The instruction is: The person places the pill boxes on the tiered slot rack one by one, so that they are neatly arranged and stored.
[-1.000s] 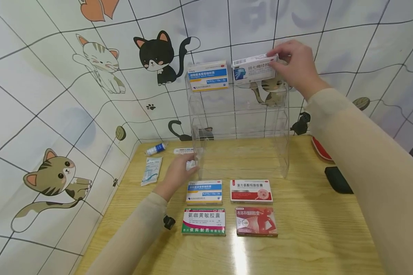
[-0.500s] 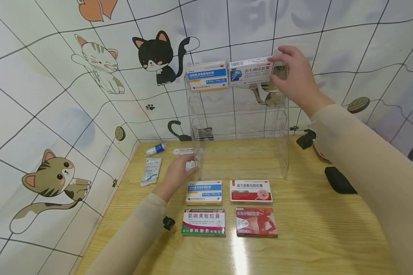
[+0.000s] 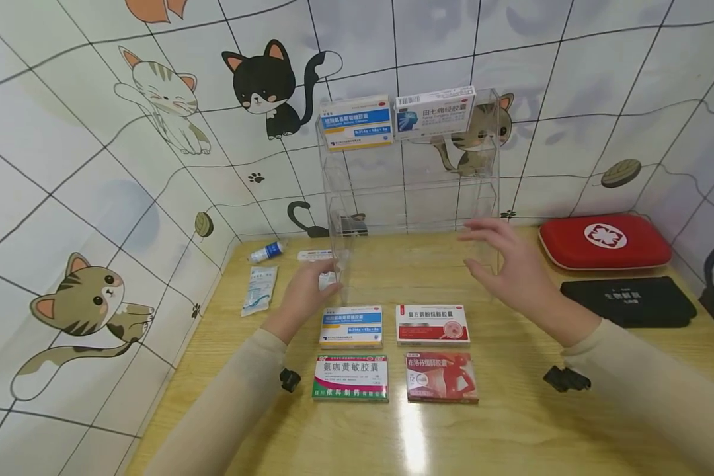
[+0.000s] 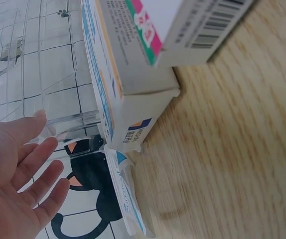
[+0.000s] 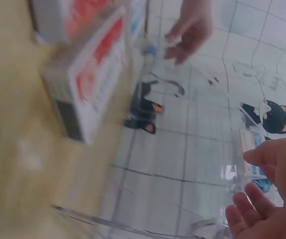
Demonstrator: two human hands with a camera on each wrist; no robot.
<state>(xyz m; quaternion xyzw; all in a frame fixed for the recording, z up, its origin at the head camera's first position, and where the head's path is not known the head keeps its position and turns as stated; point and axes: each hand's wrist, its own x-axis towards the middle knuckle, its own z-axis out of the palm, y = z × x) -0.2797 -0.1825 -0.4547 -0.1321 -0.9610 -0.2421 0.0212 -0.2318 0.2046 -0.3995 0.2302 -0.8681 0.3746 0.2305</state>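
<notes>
Clear rack (image 3: 407, 190) stands on table (image 3: 482, 436) — R hand (image 3: 514, 274) nr its lower R side, thumb & fingers spread wide. L hand (image 3: 302, 297) at rack's lower L side, can't tell if gripping. Blue-white box (image 3: 357, 123) on rack's top tier, L; white box (image 3: 434, 114) same tier, further R. Red case (image 3: 605, 242) R of rack.

- Rack (image 3: 337, 228): clear, colourless
- Left shelved box (image 3: 357, 123): white, blue band, yellow stripe
- Right shelved box (image 3: 434, 114): white, blue picture
- Green, magenta and white box (image 3: 350, 378)
- Case (image 3: 605, 241): red, white emblem
- Pouch (image 3: 629, 302): black, white lettering
- Bench (image 3: 357, 439): yellow-brown woodgrain
- Wall (image 3: 440, 39): white, dark grid, cartoon cats
</notes>
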